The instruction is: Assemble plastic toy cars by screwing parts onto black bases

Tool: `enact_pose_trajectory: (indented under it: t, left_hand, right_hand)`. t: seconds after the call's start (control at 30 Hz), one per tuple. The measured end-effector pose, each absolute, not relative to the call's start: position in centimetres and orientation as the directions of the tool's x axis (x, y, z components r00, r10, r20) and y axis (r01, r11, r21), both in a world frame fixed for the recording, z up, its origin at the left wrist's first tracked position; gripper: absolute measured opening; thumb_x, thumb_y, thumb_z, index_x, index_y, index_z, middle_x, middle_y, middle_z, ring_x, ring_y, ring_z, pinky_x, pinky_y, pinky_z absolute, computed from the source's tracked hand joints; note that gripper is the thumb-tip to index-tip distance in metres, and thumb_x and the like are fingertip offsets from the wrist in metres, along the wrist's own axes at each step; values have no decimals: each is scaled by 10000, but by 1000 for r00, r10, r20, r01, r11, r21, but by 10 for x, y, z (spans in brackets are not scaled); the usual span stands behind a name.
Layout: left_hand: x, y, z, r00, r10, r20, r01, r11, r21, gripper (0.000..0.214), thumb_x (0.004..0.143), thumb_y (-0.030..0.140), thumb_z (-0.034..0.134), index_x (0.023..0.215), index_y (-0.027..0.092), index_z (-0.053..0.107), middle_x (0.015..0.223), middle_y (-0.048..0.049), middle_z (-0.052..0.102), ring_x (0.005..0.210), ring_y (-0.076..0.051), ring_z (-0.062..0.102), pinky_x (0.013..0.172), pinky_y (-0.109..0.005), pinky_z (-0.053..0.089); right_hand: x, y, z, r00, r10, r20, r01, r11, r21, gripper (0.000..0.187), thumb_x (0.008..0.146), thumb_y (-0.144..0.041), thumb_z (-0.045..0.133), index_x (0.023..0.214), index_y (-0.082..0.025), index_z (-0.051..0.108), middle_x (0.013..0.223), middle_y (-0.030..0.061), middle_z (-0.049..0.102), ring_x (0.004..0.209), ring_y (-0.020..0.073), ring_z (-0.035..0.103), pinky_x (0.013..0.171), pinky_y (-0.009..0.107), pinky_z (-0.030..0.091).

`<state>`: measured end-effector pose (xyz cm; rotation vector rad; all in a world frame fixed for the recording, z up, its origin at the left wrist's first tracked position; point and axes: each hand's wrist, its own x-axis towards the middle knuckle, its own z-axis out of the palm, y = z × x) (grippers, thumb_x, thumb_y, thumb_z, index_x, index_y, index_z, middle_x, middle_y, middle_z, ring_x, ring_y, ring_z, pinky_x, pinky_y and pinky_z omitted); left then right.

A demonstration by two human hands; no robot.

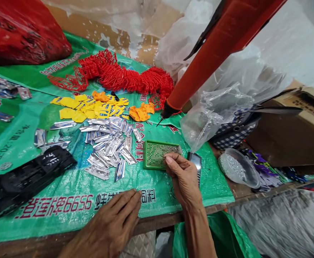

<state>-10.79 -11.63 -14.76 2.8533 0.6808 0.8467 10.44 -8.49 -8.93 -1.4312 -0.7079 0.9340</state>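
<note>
My left hand lies flat at the table's front edge, fingers stretched out and holding nothing. My right hand pinches thumb and forefinger together at the near right side of a green tray. Whatever sits in that pinch is too small to make out. Rows of little holes fill the tray, and tiny metal pieces gather toward its far right part. Left of the tray lies a pile of shiny silver strips. A dark, glossy plastic piece rests just behind my right wrist.
An orange-red power screwdriver hangs point down above the table. Yellow pieces and red lattice parts lie farther back. At left sits a black plastic car body; at right, a clear bowl of small metal pieces.
</note>
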Motion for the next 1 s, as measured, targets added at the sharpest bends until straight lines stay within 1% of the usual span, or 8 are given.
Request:
enact_pose_trajectory:
  t: [0.13, 0.23, 0.4, 0.47, 0.6, 0.73, 0.83, 1.0]
  left_hand:
    - [-105, -116, -155, 696, 430, 575, 385, -899, 206, 301, 1008, 126, 441, 1212, 83, 658, 1283, -122, 686, 1186, -266, 624, 968, -391, 555]
    - [-104, -116, -156, 698, 429, 574, 385, -900, 203, 307, 1009, 133, 434, 1208, 92, 665, 1277, -120, 686, 1190, -264, 617, 971, -394, 550]
    - [-105, -116, -155, 704, 437, 560, 383, -897, 219, 324, 996, 112, 436, 1246, 86, 642, 1274, -137, 683, 1201, -270, 615, 964, -406, 556]
    - [-104, -116, -154, 707, 432, 560, 381, -900, 212, 328, 992, 103, 432, 1244, 80, 640, 1280, -138, 680, 1204, -273, 613, 966, -408, 556]
    - [-104, -113, -149, 714, 401, 574, 381, -910, 162, 320, 995, 100, 409, 1182, 82, 668, 1241, -123, 703, 1157, -258, 635, 941, -385, 564]
    - [-105, -113, -148, 717, 405, 568, 378, -910, 172, 330, 995, 86, 398, 1192, 83, 663, 1254, -122, 697, 1163, -260, 633, 950, -391, 556]
    - [-106, -116, -151, 716, 426, 553, 384, -902, 197, 333, 991, 81, 409, 1230, 72, 641, 1284, -138, 677, 1203, -275, 613, 977, -410, 543]
    - [-107, -117, -152, 755, 437, 489, 388, -899, 204, 323, 984, 86, 445, 1245, 97, 633, 1330, -113, 658, 1226, -259, 602, 1017, -387, 528]
  right_hand:
    - [106, -87, -89, 490, 864, -117, -77, -90, -993, 270, 642, -428, 814, 727, -178, 759, 651, 7, 600, 532, 73, 367, 485, 220, 289]
    - [108, -88, -89, 492, 866, -87, -21, -87, -996, 255, 674, -429, 793, 735, -183, 759, 665, 11, 617, 542, 81, 395, 503, 227, 326]
    - [107, -91, -89, 493, 870, 11, 141, -67, -988, 220, 734, -424, 743, 740, -205, 748, 740, 27, 685, 661, 140, 544, 618, 268, 449]
    - [108, -92, -89, 494, 867, 62, 231, -62, -971, 214, 755, -419, 723, 735, -206, 738, 737, 25, 685, 695, 157, 570, 640, 279, 463]
    - [115, -94, -90, 504, 846, 177, 428, -67, -901, 208, 792, -400, 678, 727, -205, 713, 671, 1, 629, 601, 135, 502, 571, 268, 408]
    - [127, -95, -92, 477, 834, 277, 588, -69, -806, 187, 814, -378, 653, 733, -212, 687, 688, 4, 625, 614, 148, 513, 615, 289, 422]
    - [131, -95, -94, 439, 845, 306, 662, -74, -746, 192, 841, -379, 631, 749, -217, 681, 706, 12, 645, 624, 158, 537, 632, 296, 436]
    - [136, -94, -97, 394, 858, 330, 745, -89, -661, 202, 870, -367, 599, 769, -213, 681, 728, 24, 667, 644, 167, 576, 629, 294, 438]
